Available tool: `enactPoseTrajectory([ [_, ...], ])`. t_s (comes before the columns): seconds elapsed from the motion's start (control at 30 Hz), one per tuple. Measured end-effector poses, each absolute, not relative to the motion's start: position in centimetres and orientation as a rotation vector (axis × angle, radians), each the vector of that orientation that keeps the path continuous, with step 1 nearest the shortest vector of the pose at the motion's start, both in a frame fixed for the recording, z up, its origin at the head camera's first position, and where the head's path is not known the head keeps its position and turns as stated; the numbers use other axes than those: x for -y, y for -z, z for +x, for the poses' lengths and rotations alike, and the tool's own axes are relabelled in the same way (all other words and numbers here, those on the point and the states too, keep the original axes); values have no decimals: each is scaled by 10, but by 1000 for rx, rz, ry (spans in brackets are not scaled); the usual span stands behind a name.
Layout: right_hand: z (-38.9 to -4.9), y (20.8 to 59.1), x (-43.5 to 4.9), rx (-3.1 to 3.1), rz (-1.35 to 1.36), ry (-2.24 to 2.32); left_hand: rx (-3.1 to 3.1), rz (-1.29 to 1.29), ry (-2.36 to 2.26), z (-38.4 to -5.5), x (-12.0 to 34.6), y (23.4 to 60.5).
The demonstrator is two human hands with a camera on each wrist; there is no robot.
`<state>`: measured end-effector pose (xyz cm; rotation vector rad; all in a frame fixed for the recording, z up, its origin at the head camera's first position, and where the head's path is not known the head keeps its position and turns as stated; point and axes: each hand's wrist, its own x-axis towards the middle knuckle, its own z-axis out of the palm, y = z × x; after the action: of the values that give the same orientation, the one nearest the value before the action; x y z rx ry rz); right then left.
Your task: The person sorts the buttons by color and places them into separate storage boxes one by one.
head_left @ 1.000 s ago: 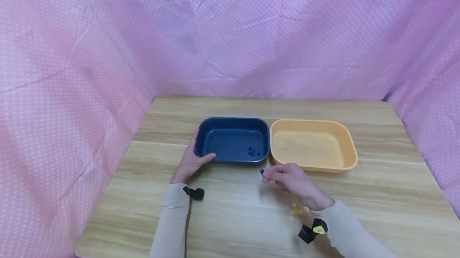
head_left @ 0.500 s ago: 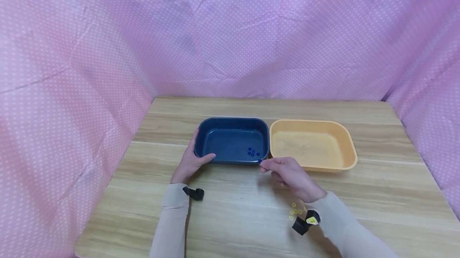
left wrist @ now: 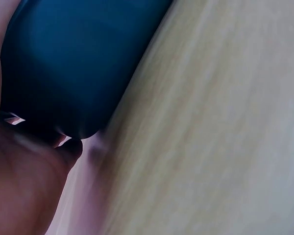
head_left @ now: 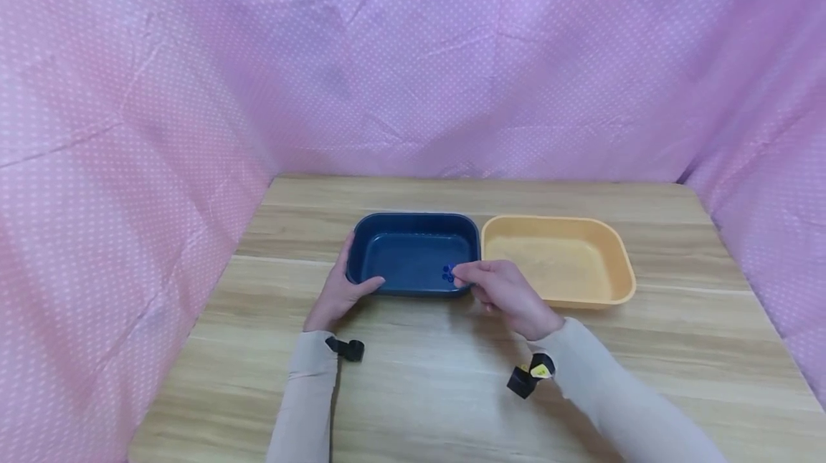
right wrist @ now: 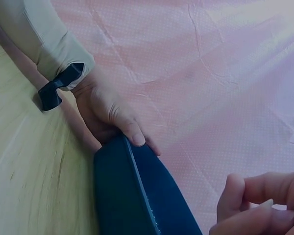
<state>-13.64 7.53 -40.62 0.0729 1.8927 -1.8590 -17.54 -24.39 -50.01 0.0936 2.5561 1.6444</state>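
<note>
At its left end, my left hand (head_left: 337, 294) grips the dark blue plastic tub (head_left: 413, 289), thumb at the front rim and fingers along the outer side. The left wrist view shows the palm against the tub's wall (left wrist: 83, 63). Over the tub's front right corner, my right hand (head_left: 510, 298) pinches a small round blue piece (head_left: 451, 269) at its fingertips. Several similar blue pieces (head_left: 445, 277) lie on the tub's floor just beneath, partly covered by the fingers. In the right wrist view, the curled fingers (right wrist: 259, 188) show, but the piece does not.
A yellow-orange tub (head_left: 622, 294) stands right beside the blue one. Small yellow rings (head_left: 524, 368) on the wooden table (head_left: 413, 391) are mostly hidden behind the right wrist's black camera (head_left: 521, 381). Pink dotted cloth (head_left: 413, 90) hangs behind the table and at both sides.
My right hand has moved up and left with the blue piece, from the table in front of the tubs to over the blue tub. The left hand keeps its hold.
</note>
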Motion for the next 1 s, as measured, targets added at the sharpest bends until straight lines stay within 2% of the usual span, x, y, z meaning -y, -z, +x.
enactPoseTrajectory([
  [0.37,-144,409,-72,-1820,172,1921,-2515,63,-1629,-161,233,466],
  [0.6,-148,410,-73,-1796,196,1978,-2548,95,-1657,-173,242,496],
  [0.73,-143,411,-83,-1801,179,2002,-2534,82,-1685,-173,244,501],
  [0.87,-123,411,-106,-2056,-37,1780,-2531,86,-1703,-174,243,503],
  [1.0,-91,423,-130,-2469,-414,1252,-2556,117,-1695,-176,245,502],
])
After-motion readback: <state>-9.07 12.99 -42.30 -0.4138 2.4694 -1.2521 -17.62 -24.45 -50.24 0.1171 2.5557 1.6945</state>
